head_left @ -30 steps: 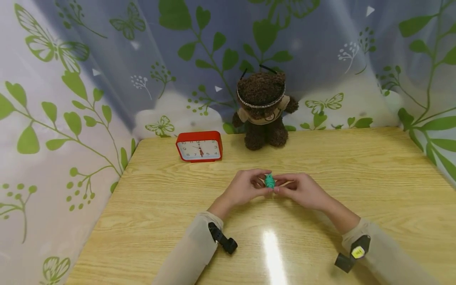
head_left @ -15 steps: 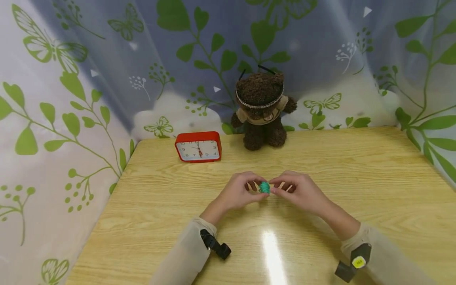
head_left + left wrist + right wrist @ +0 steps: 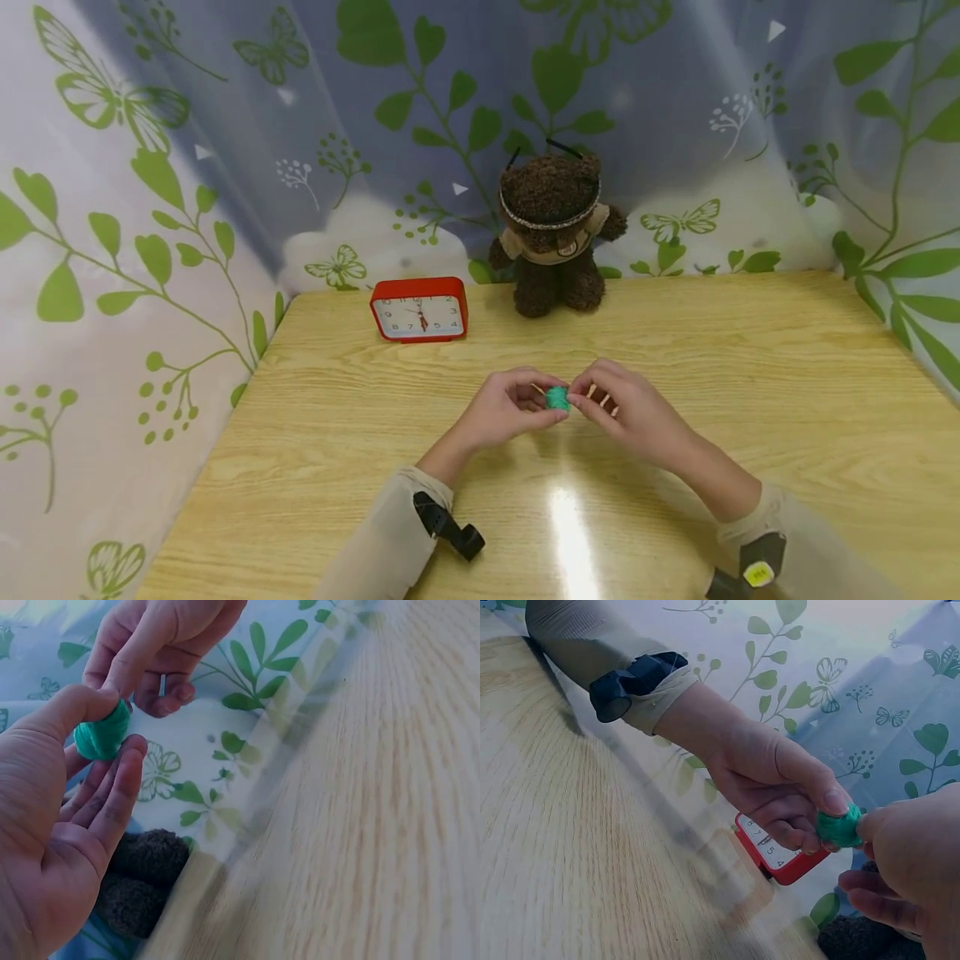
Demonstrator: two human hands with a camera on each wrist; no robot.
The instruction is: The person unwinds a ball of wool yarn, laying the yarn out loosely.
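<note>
A small bundle of green yarn (image 3: 557, 398), its strands wound close together, is held above the wooden table in the head view. My left hand (image 3: 501, 410) pinches it between thumb and fingertips from the left. From the other side, my right hand (image 3: 637, 414) has thumb and forefinger pinched together right at the bundle's right end. The left wrist view shows the green yarn (image 3: 103, 736) under the left thumb, with the right fingertips meeting its top. In the right wrist view, strands wrap round the yarn bundle (image 3: 838, 829), partly covered by both hands' fingers.
A red alarm clock (image 3: 420, 310) stands at the back left of the wooden table (image 3: 315, 467). Right of it sits a brown plush bear (image 3: 551, 217) with a headband, against a leaf-patterned curtain (image 3: 675, 125). Both sleeves carry a strapped wrist camera (image 3: 471, 542).
The bundle, first upright between both hands, has been turned and shifted slightly left and nearer. The right fingertips drew in to a tighter pinch at its right end. Clock and bear stay put.
</note>
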